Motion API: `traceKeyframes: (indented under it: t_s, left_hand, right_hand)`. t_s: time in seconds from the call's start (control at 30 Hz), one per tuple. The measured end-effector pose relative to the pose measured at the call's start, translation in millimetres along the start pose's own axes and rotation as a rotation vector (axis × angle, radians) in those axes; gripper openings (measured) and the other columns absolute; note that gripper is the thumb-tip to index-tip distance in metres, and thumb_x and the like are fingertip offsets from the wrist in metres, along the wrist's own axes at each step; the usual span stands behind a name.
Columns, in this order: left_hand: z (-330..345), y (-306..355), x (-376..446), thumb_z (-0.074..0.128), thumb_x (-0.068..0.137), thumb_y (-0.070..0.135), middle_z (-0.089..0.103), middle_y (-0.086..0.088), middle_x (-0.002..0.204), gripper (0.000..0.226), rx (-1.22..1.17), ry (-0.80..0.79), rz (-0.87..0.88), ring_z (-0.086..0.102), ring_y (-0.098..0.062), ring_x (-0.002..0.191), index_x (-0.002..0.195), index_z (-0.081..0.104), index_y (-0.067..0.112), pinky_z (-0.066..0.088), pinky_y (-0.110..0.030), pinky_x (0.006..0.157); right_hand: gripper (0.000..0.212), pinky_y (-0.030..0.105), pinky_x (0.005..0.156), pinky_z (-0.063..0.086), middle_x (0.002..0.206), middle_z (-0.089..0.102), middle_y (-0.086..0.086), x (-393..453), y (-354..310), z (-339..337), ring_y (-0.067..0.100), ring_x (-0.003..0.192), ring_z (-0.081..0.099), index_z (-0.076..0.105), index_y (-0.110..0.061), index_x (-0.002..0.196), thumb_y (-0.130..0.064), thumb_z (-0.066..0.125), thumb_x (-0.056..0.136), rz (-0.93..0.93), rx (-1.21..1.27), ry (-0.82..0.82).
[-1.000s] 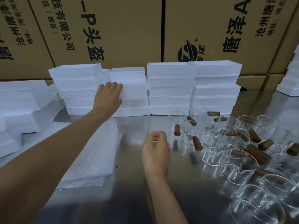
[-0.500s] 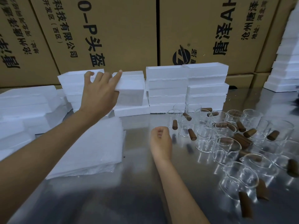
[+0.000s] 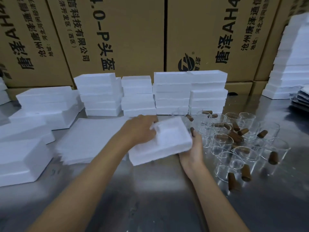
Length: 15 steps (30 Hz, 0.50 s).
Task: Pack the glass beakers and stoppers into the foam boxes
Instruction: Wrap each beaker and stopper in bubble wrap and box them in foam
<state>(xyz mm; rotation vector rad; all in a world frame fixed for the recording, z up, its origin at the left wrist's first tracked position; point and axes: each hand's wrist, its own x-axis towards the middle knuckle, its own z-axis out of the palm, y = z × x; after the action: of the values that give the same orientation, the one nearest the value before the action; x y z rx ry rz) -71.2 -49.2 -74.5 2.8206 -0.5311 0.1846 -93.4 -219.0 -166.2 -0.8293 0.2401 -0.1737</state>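
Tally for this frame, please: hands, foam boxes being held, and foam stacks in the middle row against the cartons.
hands: 2, left hand and right hand
foam box, held by both: 1
foam stacks in the middle row: 4
Total: 7

1. Our left hand has left the foam stacks at the back, where it rested a second ago, and now grips a foam box over the steel table.
2. Our right hand, earlier a loose fist above the table holding nothing, now supports that box's right end from beneath.
3. The box sits tilted between both hands, blurred.
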Motion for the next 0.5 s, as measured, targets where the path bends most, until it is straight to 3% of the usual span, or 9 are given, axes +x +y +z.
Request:
traceKeyframes:
  t_s: [0.1, 0.17, 0.23, 0.3, 0.37, 0.5]
  left_hand:
    - [34, -1, -6, 0.056, 0.089, 0.025, 0.067, 0.009, 0.111, 0.024, -0.087, -0.062, -0.019, 0.06, -0.02, 0.108, 0.106, 0.066, 0.037, 0.043, -0.028, 0.078]
    - [51, 1, -6, 0.06, 0.086, 0.022, 0.071, 0.015, 0.098, 0.021, -0.193, -0.036, -0.024, 0.065, -0.013, 0.101, 0.095, 0.072, 0.038, 0.047, -0.023, 0.076]
    - [62, 2, 0, 0.063, 0.086, 0.021, 0.074, 0.015, 0.105, 0.022, -0.273, -0.004, -0.04, 0.066, -0.008, 0.104, 0.096, 0.076, 0.035, 0.049, -0.024, 0.091]
    - [68, 1, 5, 0.065, 0.088, 0.024, 0.072, 0.012, 0.115, 0.03, -0.318, 0.007, -0.06, 0.064, -0.008, 0.111, 0.115, 0.072, 0.036, 0.045, -0.026, 0.101]
    - [73, -2, 9, 0.065, 0.089, 0.024, 0.071, 0.01, 0.118, 0.036, -0.396, 0.04, -0.05, 0.063, -0.01, 0.111, 0.123, 0.068, 0.036, 0.044, -0.028, 0.105]
    - [72, -6, 8, 0.062, 0.09, 0.014, 0.073, 0.018, 0.102, 0.027, -0.746, 0.272, -0.063, 0.066, -0.002, 0.095, 0.099, 0.075, 0.035, 0.048, -0.018, 0.091]
  right_hand:
    - [0.041, 0.035, 0.075, 0.049, 0.085, 0.075, 0.001, -11, -14, -16, 0.019, 0.083, 0.068, 0.068, -0.014, 0.094, -0.047, 0.044, 0.098, -0.029, -0.142, 0.097]
    - [0.027, 0.032, 0.075, 0.052, 0.087, 0.076, -0.003, -16, -16, -23, 0.015, 0.083, 0.071, 0.07, -0.019, 0.092, -0.038, 0.052, 0.095, -0.168, -0.307, 0.195]
    - [0.012, 0.032, 0.077, 0.051, 0.09, 0.072, -0.009, -18, -13, -29, 0.011, 0.087, 0.068, 0.068, -0.028, 0.089, -0.027, 0.056, 0.093, -0.408, -0.571, 0.292]
    - [0.01, 0.03, 0.072, 0.046, 0.091, 0.066, -0.016, -15, -10, -32, 0.004, 0.086, 0.062, 0.063, -0.033, 0.092, -0.025, 0.057, 0.093, -0.515, -0.751, 0.33]
    - [0.011, 0.032, 0.07, 0.044, 0.091, 0.062, -0.018, -7, -10, -32, 0.005, 0.085, 0.059, 0.057, -0.036, 0.099, -0.028, 0.053, 0.094, -0.452, -0.837, 0.327]
    - [0.015, 0.03, 0.068, 0.04, 0.1, 0.064, -0.012, 10, -14, -30, 0.006, 0.083, 0.056, 0.054, -0.037, 0.108, -0.033, 0.049, 0.095, -0.334, -0.907, 0.324]
